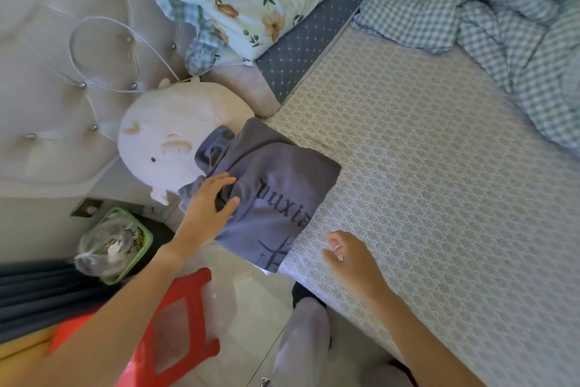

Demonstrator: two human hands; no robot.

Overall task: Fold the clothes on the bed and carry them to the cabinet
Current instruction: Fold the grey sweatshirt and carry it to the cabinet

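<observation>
A grey shirt with black lettering lies folded at the near corner of the bed, its lower edge hanging over the mattress side. My left hand rests on the shirt's left part, fingers spread and lightly bent into the cloth. My right hand hovers just above the patterned sheet, to the right of the shirt, fingers loosely curled and holding nothing.
A white pig plush leans against the tufted headboard. Floral quilt roll and blue pillow lie behind. A checked blanket is bunched far right. On the floor stand a red stool and green bin.
</observation>
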